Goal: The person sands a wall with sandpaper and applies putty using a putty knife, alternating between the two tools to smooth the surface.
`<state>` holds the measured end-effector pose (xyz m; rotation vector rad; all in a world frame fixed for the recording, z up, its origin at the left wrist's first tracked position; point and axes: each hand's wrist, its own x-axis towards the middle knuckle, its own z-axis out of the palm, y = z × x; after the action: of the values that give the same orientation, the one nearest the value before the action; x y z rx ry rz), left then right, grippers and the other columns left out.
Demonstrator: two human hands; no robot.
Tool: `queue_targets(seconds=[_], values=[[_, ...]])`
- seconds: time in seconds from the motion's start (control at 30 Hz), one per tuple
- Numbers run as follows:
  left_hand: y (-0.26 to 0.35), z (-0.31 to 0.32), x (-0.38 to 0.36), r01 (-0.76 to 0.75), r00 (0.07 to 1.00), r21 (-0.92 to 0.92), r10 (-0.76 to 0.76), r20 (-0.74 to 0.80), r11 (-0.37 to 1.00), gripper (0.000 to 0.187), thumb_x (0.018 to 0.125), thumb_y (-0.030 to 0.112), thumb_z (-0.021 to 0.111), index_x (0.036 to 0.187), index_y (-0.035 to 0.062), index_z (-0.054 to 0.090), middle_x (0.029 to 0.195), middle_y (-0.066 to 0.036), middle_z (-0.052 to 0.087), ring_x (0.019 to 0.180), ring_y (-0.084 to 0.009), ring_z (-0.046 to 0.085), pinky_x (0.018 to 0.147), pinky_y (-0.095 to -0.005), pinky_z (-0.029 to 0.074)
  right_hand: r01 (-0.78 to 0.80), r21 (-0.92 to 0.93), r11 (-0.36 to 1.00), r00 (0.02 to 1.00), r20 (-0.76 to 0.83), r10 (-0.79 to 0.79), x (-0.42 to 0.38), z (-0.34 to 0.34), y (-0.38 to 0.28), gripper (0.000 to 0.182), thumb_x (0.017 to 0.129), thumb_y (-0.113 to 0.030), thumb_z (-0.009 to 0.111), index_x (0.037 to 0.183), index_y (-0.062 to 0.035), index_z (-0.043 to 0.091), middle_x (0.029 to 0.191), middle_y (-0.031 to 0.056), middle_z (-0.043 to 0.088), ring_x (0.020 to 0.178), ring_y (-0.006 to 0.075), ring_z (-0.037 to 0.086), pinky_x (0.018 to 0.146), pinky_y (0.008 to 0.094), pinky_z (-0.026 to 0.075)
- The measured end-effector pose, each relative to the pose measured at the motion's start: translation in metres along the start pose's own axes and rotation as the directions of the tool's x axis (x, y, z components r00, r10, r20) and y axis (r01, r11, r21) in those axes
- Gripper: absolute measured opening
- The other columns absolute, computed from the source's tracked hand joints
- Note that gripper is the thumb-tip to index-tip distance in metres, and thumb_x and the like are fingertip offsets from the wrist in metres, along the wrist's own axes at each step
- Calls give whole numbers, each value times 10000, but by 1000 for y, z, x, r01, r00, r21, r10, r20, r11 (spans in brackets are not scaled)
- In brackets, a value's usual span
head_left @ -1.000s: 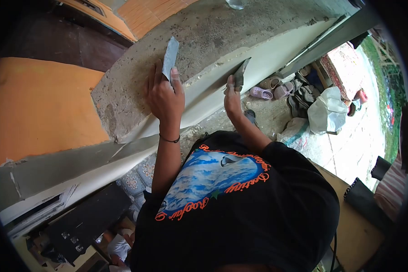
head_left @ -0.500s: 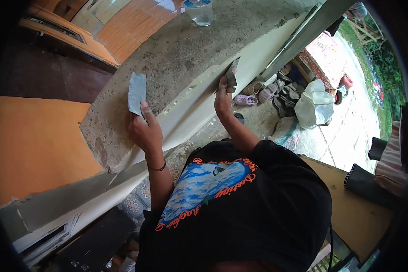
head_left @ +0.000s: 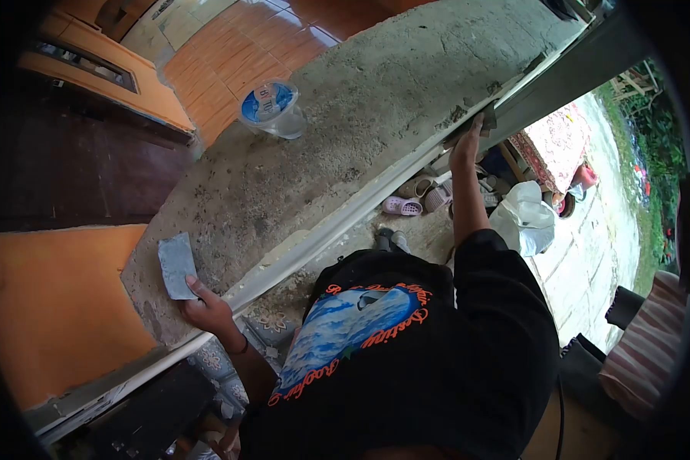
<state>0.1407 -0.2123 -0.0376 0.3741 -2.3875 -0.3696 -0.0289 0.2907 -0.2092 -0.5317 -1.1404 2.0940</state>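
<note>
Near the rounded end of the rough concrete ledge point(head_left: 230, 199), my left hand point(head_left: 209, 312) pinches a stiff grey rectangular sheet point(head_left: 177, 264) between thumb and fingers. Its kind is not clear. My right hand point(head_left: 464, 152) reaches out to the ledge's outer edge, close to a grey post point(head_left: 560, 80). The fingers there close on a dark flat piece point(head_left: 489, 120) held at the edge; most of it is covered by the hand. A clear plastic cup point(head_left: 286, 123) with a blue printed lid stands on the ledge between my hands.
Purple clogs point(head_left: 402, 205) and other footwear lie on the floor below the ledge. A white sack point(head_left: 524, 218) is beside them, near a table with a patterned cloth point(head_left: 552, 146). An orange wall point(head_left: 61, 307) borders the ledge's left end.
My right hand has moved outward along the edge toward the post with the dark piece. My left hand and its sheet appear lower and farther left. The view has shifted, showing the whole cup.
</note>
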Motion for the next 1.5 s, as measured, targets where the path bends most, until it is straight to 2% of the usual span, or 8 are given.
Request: queue_targets(seconds=[0.23, 0.3, 0.5, 0.7, 0.83, 1.0, 1.2, 1.5], values=[[-2, 1, -1, 13, 1000, 7, -13, -19, 1000, 388, 921, 249, 478, 969, -119, 594, 924, -283, 610, 851, -447, 568, 731, -473, 426, -8, 13, 1000, 997, 82, 7, 86, -54, 12, 479, 939, -440, 375, 1218, -54, 432, 1097, 85, 519, 1004, 216, 509, 855, 355, 422], [-3, 1, -2, 30, 1000, 24, -30, -2, 999, 395, 921, 260, 475, 956, -113, 600, 916, -280, 612, 840, -447, 569, 721, -475, 426, -217, -183, 959, 967, -177, 185, 84, -64, 23, 472, 927, -465, 400, 1142, -53, 485, 955, 63, 539, 843, 195, 529, 740, 330, 435], [-4, 1, 0, -8, 1000, 30, 8, -25, 1000, 441, 918, 325, 459, 899, -82, 627, 844, -261, 622, 768, -448, 571, 657, -485, 420, -440, -370, 818, 895, -258, 365, -70, -17, 42, 690, 912, -543, 383, 1278, 41, 414, 1244, 143, 479, 1107, 235, 464, 962, 310, 336], [-9, -5, -1, -13, 992, -58, 20, 127, 998, 523, 921, 426, 419, 957, -52, 629, 880, -251, 626, 820, -431, 578, 688, -465, 433, -478, -422, 770, 857, -32, 515, -266, 29, 74, 691, 853, -639, 407, 936, 23, 584, 918, 120, 592, 768, 170, 516, 721, 295, 391], [-15, -11, -2, -242, 961, -85, 251, 116, 967, 495, 926, 406, 404, 980, -42, 609, 920, -261, 594, 854, -434, 543, 736, -470, 414, -611, -412, 676, 672, 182, 718, -345, 64, 40, 805, 859, -623, 421, 1309, 40, 342, 1166, 117, 462, 1008, 173, 429, 890, 283, 353], [-24, -14, -1, -239, 956, -91, 251, 155, 967, 520, 926, 412, 393, 897, -57, 617, 888, -268, 593, 842, -440, 542, 728, -485, 408, -308, -286, 907, 917, 166, 364, -404, 102, 41, 584, 915, -509, 429, 1242, -25, 431, 991, 65, 499, 858, 127, 446, 771, 264, 381], [-24, -25, 2, -110, 941, -135, 146, 304, 985, 419, 925, 309, 439, 982, -75, 599, 973, -264, 594, 891, -428, 555, 769, -463, 428, -239, -135, 962, 961, 110, 254, -365, 128, 5, 627, 936, -436, 430, 1330, 44, 338, 1303, 140, 425, 1201, 208, 388, 1017, 301, 283], [-10, -15, 0, 92, 994, -144, -81, 80, 985, 534, 921, 407, 446, 875, -92, 632, 758, -269, 620, 729, -440, 588, 615, -454, 440, -93, 42, 995, 995, 26, 92, -250, 99, 35, 667, 907, -480, 467, 1354, -20, 283, 1315, 83, 389, 1194, 187, 376, 1024, 312, 274]])
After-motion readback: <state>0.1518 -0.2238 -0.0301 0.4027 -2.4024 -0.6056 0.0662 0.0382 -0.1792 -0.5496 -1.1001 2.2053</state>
